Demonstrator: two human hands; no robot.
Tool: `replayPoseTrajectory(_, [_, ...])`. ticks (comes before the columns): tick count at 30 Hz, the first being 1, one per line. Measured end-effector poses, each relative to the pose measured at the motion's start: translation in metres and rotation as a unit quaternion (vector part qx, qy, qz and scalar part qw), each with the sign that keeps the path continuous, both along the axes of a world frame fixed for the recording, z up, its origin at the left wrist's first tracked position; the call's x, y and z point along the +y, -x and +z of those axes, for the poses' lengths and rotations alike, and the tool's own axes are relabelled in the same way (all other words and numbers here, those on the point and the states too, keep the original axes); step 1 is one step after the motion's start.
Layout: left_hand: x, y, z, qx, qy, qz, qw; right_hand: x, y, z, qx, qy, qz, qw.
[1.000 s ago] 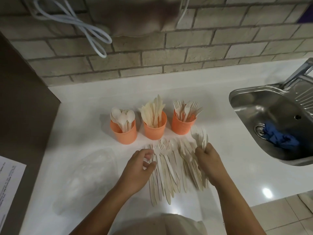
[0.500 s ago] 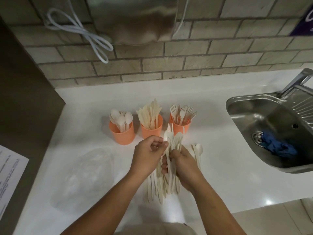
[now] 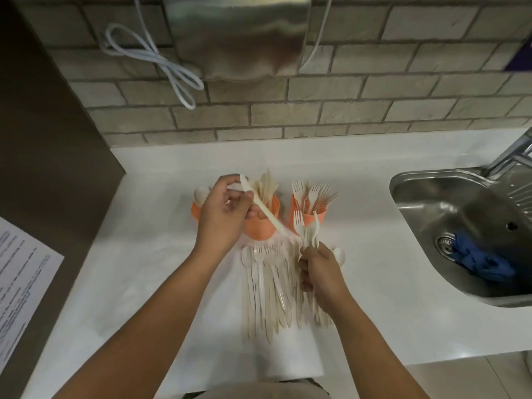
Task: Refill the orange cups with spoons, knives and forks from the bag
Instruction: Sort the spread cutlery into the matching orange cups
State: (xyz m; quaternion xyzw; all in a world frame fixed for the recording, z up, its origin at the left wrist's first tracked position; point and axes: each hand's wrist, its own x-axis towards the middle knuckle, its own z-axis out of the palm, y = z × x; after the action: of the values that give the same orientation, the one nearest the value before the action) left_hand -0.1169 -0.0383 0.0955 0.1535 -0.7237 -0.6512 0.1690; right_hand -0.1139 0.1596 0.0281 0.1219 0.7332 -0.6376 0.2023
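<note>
Cups, three orange ones, stand in a row at the middle of the white table, near the brick wall. At the far left a printed sheet lies at the edge, and the clear bag lies flat on the table beside my left arm. My left hand covers most of the left cup, where a spoon bowl shows; thumb and fingers pinch one knife, slanting down to the right across the middle cup, which holds knives. The right cup holds forks with tines up. Just before it my right hand is closed round a small bunch of forks, tines up too. Between my arms the loose pile of cutlery lies on the table in front of the cups, handles toward me. On the right is the steel sink with a blue cloth by the drain, and the tap behind it.
</note>
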Motion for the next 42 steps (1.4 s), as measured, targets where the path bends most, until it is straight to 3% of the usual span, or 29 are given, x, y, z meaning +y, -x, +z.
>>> replayPoseTrajectory(3, [0.002, 0.019, 0.007, 0.032, 0.073, 0.004, 0.997, 0.004, -0.004, 0.002, -0.003, 0.003, 0.014, 1.0])
replayPoseTrajectory(6, [-0.002, 0.036, 0.009, 0.054, 0.202, 0.023, 0.978, 0.01, -0.005, 0.006, -0.004, 0.011, 0.022, 1.0])
replayPoseTrajectory(11, [-0.005, 0.051, -0.01, -0.053, 0.408, -0.058, 0.91, 0.01, -0.003, 0.016, -0.03, 0.079, 0.02, 0.996])
replayPoseTrajectory(13, [0.003, 0.045, -0.018, -0.046, 0.464, -0.04, 0.884, 0.009, -0.004, 0.019, -0.025, 0.097, 0.039, 0.994])
replayPoseTrajectory(15, [0.016, 0.036, -0.017, 0.042, 0.447, 0.006, 0.894, 0.009, -0.004, 0.022, -0.009, 0.101, 0.064, 0.993])
replayPoseTrajectory(17, [0.029, 0.03, -0.01, 0.088, 0.385, -0.048, 0.918, 0.008, -0.004, 0.022, 0.007, 0.105, 0.096, 0.99])
replayPoseTrajectory(19, [0.041, 0.027, -0.005, 0.046, 0.313, -0.178, 0.932, 0.007, -0.004, 0.023, 0.021, 0.101, 0.132, 0.986])
replayPoseTrajectory(23, [0.055, 0.018, -0.007, -0.047, 0.292, -0.334, 0.895, 0.005, -0.001, 0.029, 0.038, 0.067, 0.163, 0.984])
replayPoseTrajectory(25, [0.056, 0.013, -0.01, -0.055, 0.243, -0.323, 0.913, 0.005, 0.002, 0.03, 0.04, 0.057, 0.154, 0.986])
replayPoseTrajectory(28, [0.055, 0.003, -0.013, -0.026, 0.058, -0.216, 0.974, 0.008, 0.005, 0.031, 0.043, 0.067, 0.109, 0.991])
replayPoseTrajectory(31, [0.061, -0.014, -0.019, -0.104, -0.059, -0.21, 0.97, 0.011, 0.009, 0.032, 0.079, 0.035, 0.102, 0.991])
replayPoseTrajectory(33, [0.072, -0.024, -0.026, -0.169, -0.049, -0.265, 0.948, 0.01, 0.011, 0.031, 0.15, -0.079, 0.153, 0.974])
replayPoseTrajectory(36, [0.088, -0.025, -0.037, -0.175, 0.029, -0.2, 0.964, 0.0, 0.009, 0.026, 0.256, -0.246, 0.215, 0.91])
replayPoseTrajectory(39, [0.091, -0.02, -0.041, -0.146, 0.083, -0.125, 0.978, -0.003, 0.006, 0.02, 0.263, -0.216, 0.187, 0.921])
replayPoseTrajectory(42, [0.089, -0.021, -0.042, -0.125, 0.065, -0.108, 0.984, -0.006, 0.002, 0.021, 0.258, -0.171, 0.18, 0.934])
